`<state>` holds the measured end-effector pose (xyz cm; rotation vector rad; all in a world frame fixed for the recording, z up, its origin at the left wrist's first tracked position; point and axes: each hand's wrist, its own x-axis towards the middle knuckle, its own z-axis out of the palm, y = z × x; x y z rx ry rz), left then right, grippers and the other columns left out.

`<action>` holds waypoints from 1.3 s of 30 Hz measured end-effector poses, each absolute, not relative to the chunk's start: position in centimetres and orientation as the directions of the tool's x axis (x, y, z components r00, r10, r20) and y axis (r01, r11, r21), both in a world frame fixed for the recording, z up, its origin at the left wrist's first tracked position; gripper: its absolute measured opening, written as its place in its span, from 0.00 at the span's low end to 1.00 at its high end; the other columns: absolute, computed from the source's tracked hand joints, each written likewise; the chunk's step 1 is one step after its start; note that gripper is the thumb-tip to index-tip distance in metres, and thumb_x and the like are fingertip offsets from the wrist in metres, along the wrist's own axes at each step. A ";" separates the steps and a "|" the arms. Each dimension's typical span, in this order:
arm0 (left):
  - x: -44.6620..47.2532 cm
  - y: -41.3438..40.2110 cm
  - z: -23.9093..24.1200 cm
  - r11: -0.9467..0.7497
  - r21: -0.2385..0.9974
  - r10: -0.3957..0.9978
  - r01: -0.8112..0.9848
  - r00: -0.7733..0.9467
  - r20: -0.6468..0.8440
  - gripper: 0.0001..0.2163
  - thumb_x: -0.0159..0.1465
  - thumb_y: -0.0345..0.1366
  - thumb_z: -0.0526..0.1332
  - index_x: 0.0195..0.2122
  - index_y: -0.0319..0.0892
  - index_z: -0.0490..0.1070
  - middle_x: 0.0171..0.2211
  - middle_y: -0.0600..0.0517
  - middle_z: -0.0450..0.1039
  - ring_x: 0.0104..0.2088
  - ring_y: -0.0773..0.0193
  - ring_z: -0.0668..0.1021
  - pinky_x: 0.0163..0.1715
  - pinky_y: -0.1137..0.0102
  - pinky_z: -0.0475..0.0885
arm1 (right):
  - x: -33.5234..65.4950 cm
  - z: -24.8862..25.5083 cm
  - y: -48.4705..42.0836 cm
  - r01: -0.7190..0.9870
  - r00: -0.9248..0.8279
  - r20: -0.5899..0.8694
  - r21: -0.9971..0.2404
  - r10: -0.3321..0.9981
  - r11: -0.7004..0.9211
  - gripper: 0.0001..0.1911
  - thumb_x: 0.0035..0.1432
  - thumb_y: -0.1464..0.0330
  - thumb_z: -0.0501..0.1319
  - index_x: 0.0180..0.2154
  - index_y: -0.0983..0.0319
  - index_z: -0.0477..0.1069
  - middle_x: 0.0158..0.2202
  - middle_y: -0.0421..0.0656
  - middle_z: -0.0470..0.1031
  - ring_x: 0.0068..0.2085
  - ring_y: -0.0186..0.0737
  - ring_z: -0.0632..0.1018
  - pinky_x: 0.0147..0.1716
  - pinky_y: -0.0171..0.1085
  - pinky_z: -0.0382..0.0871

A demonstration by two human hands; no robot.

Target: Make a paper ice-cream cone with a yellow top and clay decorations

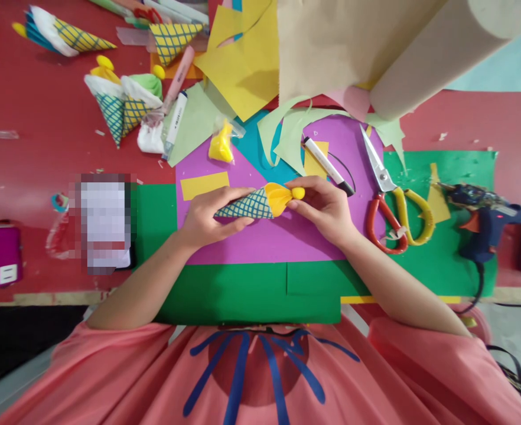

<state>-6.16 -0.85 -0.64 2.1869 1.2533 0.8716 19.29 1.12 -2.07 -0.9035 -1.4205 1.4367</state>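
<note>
My left hand (207, 218) is closed around a paper cone (247, 206) with a blue grid pattern, held sideways over a purple sheet (260, 242). Yellow paper (277, 198) fills the cone's wide end. My right hand (325, 206) pinches a small yellow ball (298, 192) against that yellow paper. Both hands meet at the cone, just above the purple sheet.
Scissors with red and yellow handles (393, 200) and a blue glue gun (482, 218) lie to the right on green paper (459, 177). A marker (329, 165) lies beyond my right hand. Finished cones (123, 103) and paper scraps sit at back left; a brown paper roll (424, 53) at back right.
</note>
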 end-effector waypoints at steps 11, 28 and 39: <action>-6.1 -0.6 -0.4 -0.565 0.638 0.824 0.524 0.399 0.402 0.19 0.61 0.43 0.67 0.52 0.45 0.74 0.43 0.52 0.82 0.39 0.65 0.84 0.41 0.74 0.80 | 19.3 -1.6 1.1 -0.109 -0.353 0.094 -0.992 0.931 0.059 0.28 0.54 0.59 0.72 0.55 0.53 0.70 0.38 0.38 0.77 0.34 0.32 0.78 0.34 0.34 0.76; -6.2 -0.6 -0.6 -0.583 0.594 0.811 0.554 0.449 0.376 0.19 0.62 0.44 0.66 0.53 0.45 0.73 0.45 0.50 0.82 0.40 0.65 0.83 0.44 0.73 0.79 | 19.1 -0.9 0.9 -0.143 -0.414 -0.027 -0.985 0.910 -0.094 0.20 0.59 0.57 0.67 0.48 0.59 0.69 0.29 0.35 0.75 0.29 0.30 0.79 0.31 0.32 0.75; -6.0 -0.7 -0.6 -0.576 0.568 0.817 0.588 0.450 0.362 0.19 0.62 0.46 0.65 0.52 0.44 0.74 0.43 0.50 0.82 0.39 0.64 0.83 0.43 0.72 0.80 | 19.1 -0.9 0.8 -0.124 -0.321 -0.054 -0.987 0.946 -0.099 0.16 0.64 0.55 0.61 0.45 0.59 0.74 0.26 0.36 0.74 0.27 0.30 0.76 0.30 0.33 0.72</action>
